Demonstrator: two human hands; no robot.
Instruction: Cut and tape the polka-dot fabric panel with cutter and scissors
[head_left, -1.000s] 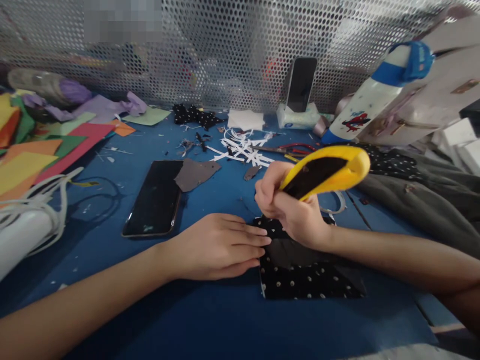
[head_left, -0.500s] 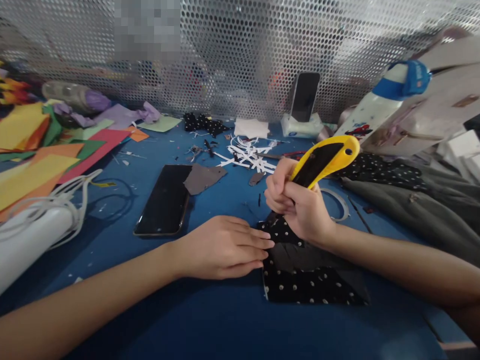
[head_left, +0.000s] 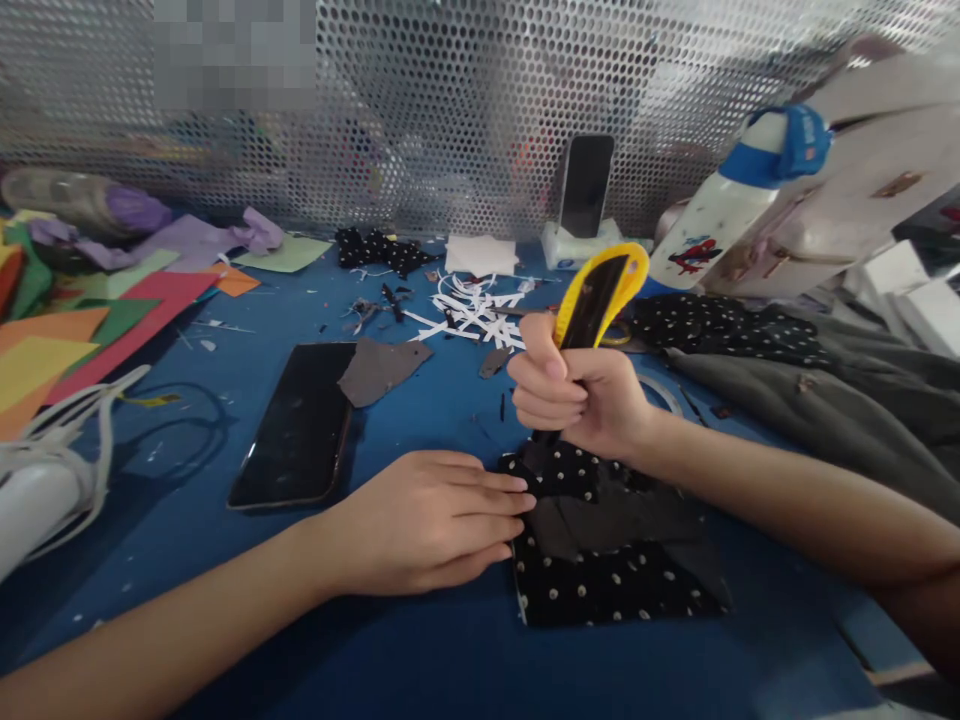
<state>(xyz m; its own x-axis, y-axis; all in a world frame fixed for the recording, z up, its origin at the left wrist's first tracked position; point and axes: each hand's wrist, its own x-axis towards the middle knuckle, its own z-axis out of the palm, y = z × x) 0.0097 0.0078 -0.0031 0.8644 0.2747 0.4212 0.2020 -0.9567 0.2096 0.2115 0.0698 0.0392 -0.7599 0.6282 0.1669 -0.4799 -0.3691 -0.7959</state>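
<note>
My right hand is closed around a yellow-and-black utility knife, held upright with its lower end pointing down. That end reaches the upper left part of a black piece with white dots, which lies flat on the blue table. A dark grey patch crosses the middle of this piece. My left hand lies flat, fingers stretched out, with the fingertips on the piece's left edge. The knife's very tip is hard to make out.
A black phone with a grey scrap over its corner lies left. White paper strips are heaped behind. Coloured paper and a white cable are far left; a bottle and grey cloth are right.
The view has shifted slightly to the right. The knife's handle has swung more upright in my right hand. My left hand stays flat at the dotted piece's edge.
</note>
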